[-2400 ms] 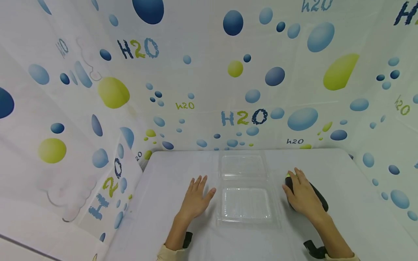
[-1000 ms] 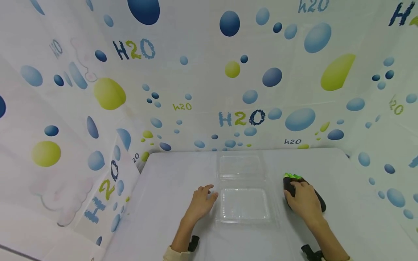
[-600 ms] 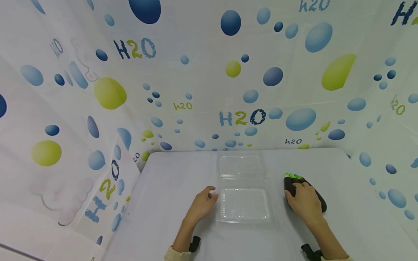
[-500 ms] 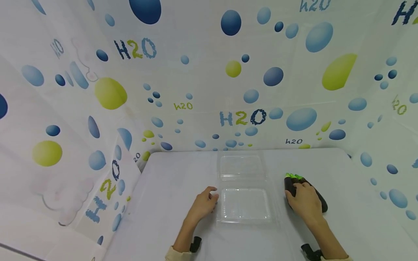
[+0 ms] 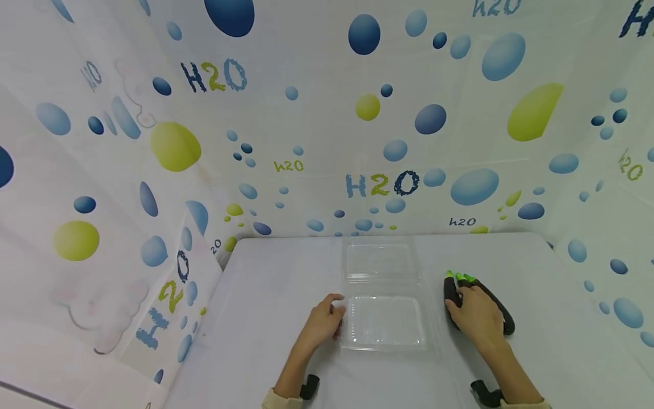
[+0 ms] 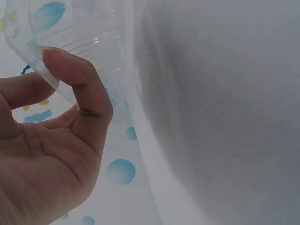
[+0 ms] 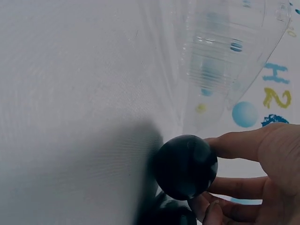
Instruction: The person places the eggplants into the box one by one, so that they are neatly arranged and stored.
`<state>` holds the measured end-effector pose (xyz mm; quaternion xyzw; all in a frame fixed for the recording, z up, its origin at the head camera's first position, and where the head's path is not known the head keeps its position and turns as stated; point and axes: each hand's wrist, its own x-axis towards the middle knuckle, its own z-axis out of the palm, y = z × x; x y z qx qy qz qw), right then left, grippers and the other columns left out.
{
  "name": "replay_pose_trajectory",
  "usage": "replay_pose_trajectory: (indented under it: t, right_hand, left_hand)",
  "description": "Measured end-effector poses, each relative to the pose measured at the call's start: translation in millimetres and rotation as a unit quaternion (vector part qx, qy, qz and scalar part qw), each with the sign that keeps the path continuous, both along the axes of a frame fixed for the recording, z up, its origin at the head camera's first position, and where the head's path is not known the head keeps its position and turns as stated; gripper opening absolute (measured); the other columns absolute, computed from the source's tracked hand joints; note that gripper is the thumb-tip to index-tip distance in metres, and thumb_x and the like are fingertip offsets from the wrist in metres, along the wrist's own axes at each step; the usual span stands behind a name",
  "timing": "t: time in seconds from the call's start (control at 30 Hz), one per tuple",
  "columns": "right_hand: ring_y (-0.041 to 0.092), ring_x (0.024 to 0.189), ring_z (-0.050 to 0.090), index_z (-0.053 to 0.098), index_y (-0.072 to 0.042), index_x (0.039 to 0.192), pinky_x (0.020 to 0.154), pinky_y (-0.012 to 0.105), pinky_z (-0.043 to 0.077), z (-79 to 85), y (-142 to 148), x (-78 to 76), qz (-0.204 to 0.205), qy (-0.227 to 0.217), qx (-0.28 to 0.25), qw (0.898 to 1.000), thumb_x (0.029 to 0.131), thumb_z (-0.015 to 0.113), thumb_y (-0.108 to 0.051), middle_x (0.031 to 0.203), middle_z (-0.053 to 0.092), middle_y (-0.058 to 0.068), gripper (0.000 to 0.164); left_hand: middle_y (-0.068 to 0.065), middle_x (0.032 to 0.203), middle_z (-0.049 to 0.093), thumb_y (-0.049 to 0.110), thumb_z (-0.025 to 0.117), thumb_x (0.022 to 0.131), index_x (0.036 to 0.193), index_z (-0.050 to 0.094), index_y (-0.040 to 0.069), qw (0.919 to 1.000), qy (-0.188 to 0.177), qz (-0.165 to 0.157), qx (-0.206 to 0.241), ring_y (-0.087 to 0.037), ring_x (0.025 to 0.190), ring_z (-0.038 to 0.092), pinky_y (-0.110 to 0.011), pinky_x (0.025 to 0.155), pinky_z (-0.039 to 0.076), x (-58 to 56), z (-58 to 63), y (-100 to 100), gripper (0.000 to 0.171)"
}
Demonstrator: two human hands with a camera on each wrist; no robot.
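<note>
A clear plastic clamshell container [image 5: 385,346] lies unfolded on the table, its lid [image 5: 380,245] at the far side. My left hand [image 5: 322,324] is at its left edge; in the left wrist view thumb [image 6: 70,65] and finger pinch the rim. Several long dark eggplants with green stem ends lie to the right. My right hand [image 5: 477,318] grips the leftmost eggplant [image 5: 451,291], whose rounded end [image 7: 186,168] sits between thumb and fingers in the right wrist view. Another eggplant [image 5: 501,307] shows past the hand's right side, partly covered.
A white cloth covers the table [image 5: 276,261]. Behind it and at both sides hangs a white curtain [image 5: 327,113] printed with blue and green drops and H2O lettering.
My left hand has moved right to the container's rim, its fingers now curled. My right fingers have drawn back and closed round an eggplant, and the green ends have spread slightly apart.
</note>
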<state>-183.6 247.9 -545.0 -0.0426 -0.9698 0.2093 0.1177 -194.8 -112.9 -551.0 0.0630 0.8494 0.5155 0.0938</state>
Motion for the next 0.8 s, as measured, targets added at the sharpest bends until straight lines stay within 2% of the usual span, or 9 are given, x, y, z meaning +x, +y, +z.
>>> replay_pose_trajectory:
  t: [0.33, 0.5, 0.8]
  right_hand:
    - [0.047, 0.088, 0.07, 0.072, 0.008, 0.118, 0.062, 0.054, 0.054, 4.4, -1.1, -2.2, -0.002, -0.034, 0.008, 0.999, 0.085, 0.085, -0.028, 0.108, 0.073, 0.029, 0.05]
    - [0.039, 0.076, 0.069, 0.073, 0.005, 0.117, 0.055, 0.047, 0.051, 4.8, -1.2, -4.2, -0.006, -0.046, 0.007, 0.999, 0.081, 0.088, -0.031, 0.102, 0.074, 0.027, 0.053]
    - [0.038, 0.074, 0.069, 0.074, 0.004, 0.115, 0.055, 0.045, 0.05, 6.3, -2.4, -5.3, -0.016, -0.05, -0.002, 0.999, 0.079, 0.087, -0.031, 0.1, 0.074, 0.028, 0.052]
  left_hand:
    - [-0.006, 0.073, 0.061, 0.014, 0.058, 0.105, 0.135, 0.057, -0.005, 0.9999, 0.012, 0.009, 0.008, -0.013, 0.049, 0.057, -0.027, 0.048, 0.047, 2.0, 1.9, 1.8, 0.036]
    - [-0.006, 0.072, 0.061, 0.012, 0.057, 0.105, 0.134, 0.057, -0.007, 0.9997, 0.009, 0.008, 0.021, -0.012, 0.049, 0.056, -0.026, 0.047, 0.048, 2.7, 1.7, 1.3, 0.035]
    - [-0.008, 0.07, 0.06, 0.014, 0.057, 0.105, 0.134, 0.058, -0.006, 0.9996, 0.003, 0.011, 0.026, -0.013, 0.048, 0.054, -0.027, 0.046, 0.047, 2.3, -1.0, 0.7, 0.034]
